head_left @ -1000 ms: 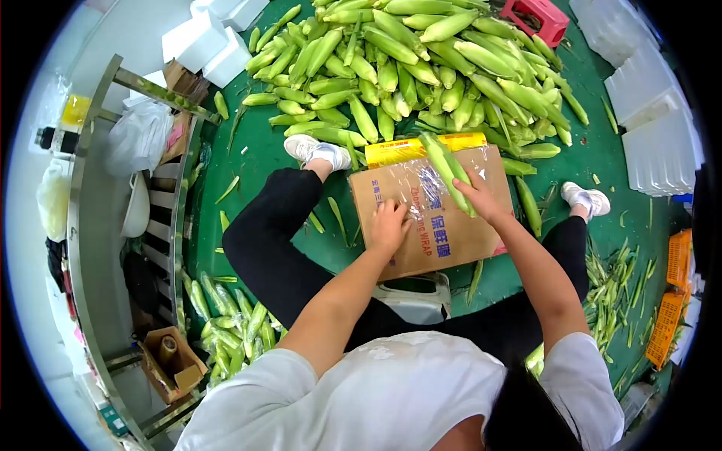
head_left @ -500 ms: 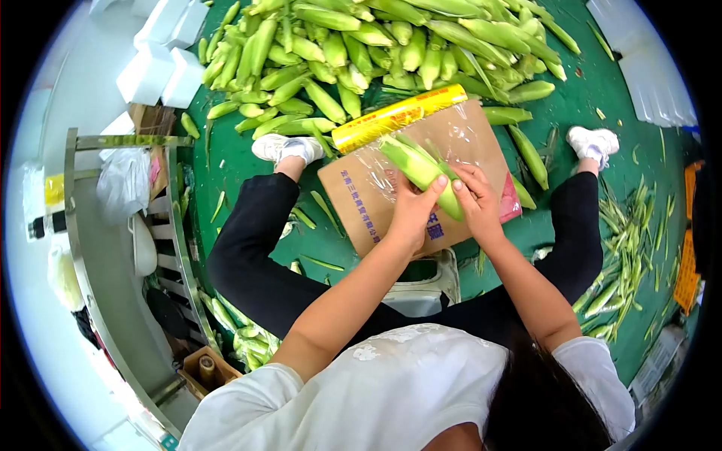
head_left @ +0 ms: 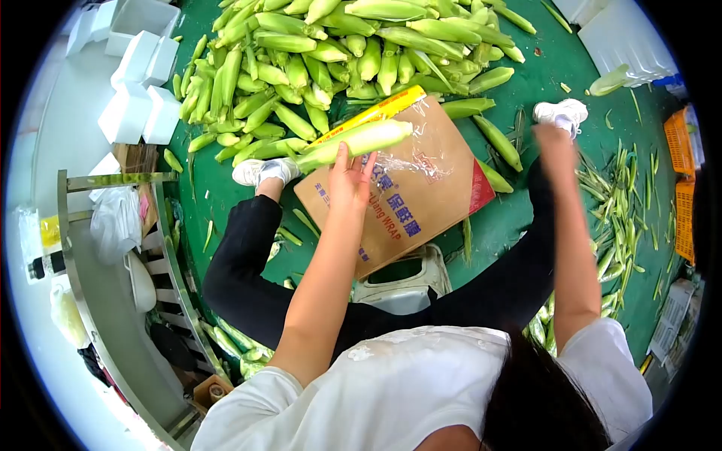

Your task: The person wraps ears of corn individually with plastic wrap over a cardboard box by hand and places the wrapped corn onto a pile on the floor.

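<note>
My left hand [head_left: 350, 180] holds an ear of corn [head_left: 361, 143] in pale green husk, lying slanted across the fingers. Just under it is a cardboard box [head_left: 406, 203] with blue and red print and clear film on top. Along the box's far edge lies a yellow roll of wrap [head_left: 402, 103], partly covered by the corn. Out to the right, my right hand [head_left: 554, 139] is smeared by motion near the right shoe, its fingers not readable. A pale green husk piece [head_left: 609, 80] shows farther right, before a white container [head_left: 628, 45].
A large heap of corn ears [head_left: 338, 52] covers the green floor [head_left: 526, 83] ahead. Stripped husks [head_left: 620, 218] lie to the right, near orange crates [head_left: 681, 143]. At left stand a metal rack [head_left: 71, 248] and white foam boxes [head_left: 128, 113]. A stool [head_left: 410, 289] sits between my legs.
My hands have parted: the left moved left with the corn, the right swung far right. A husk piece now appears at the upper right. The whole view has shifted slightly.
</note>
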### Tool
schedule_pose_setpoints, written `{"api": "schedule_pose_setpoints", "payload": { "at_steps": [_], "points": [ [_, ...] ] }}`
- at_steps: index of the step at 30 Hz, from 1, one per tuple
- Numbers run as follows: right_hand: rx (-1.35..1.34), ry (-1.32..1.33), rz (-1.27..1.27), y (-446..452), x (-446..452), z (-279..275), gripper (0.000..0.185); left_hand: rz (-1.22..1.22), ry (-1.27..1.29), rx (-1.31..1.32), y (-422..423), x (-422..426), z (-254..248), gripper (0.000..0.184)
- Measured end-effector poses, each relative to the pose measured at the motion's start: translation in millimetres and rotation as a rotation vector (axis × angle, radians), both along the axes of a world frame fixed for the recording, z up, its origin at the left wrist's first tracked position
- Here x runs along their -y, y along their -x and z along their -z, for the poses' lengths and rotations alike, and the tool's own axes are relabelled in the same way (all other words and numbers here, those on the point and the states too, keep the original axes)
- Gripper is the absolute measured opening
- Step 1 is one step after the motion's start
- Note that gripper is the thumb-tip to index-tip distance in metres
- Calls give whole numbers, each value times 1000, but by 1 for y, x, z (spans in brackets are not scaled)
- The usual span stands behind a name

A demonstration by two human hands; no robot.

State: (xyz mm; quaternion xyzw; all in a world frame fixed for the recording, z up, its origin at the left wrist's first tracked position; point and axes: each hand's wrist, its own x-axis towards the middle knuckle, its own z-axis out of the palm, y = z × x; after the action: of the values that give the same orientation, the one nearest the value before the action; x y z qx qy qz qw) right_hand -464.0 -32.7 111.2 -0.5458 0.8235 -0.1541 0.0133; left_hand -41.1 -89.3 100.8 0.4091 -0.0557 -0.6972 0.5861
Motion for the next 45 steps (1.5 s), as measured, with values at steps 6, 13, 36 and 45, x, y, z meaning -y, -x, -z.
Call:
{"api": "schedule_pose_setpoints", "payload": {
  "at_steps": [6, 13, 36, 45],
  "points": [
    [346, -26, -185, -180, -24, 96, 38, -34, -200, -3, 27, 5, 59, 45],
    [1349, 143, -62, -169, -17, 70, 18, 215, -403, 246, 12, -11, 71, 52],
    [180, -130, -1272, -211, 20, 77, 53, 1094, 831, 1357, -137, -76, 22, 12],
    [-3, 54, -765, -269, 73, 84, 24, 1144, 870, 1710, -39, 41, 62, 33]
  ]
}}
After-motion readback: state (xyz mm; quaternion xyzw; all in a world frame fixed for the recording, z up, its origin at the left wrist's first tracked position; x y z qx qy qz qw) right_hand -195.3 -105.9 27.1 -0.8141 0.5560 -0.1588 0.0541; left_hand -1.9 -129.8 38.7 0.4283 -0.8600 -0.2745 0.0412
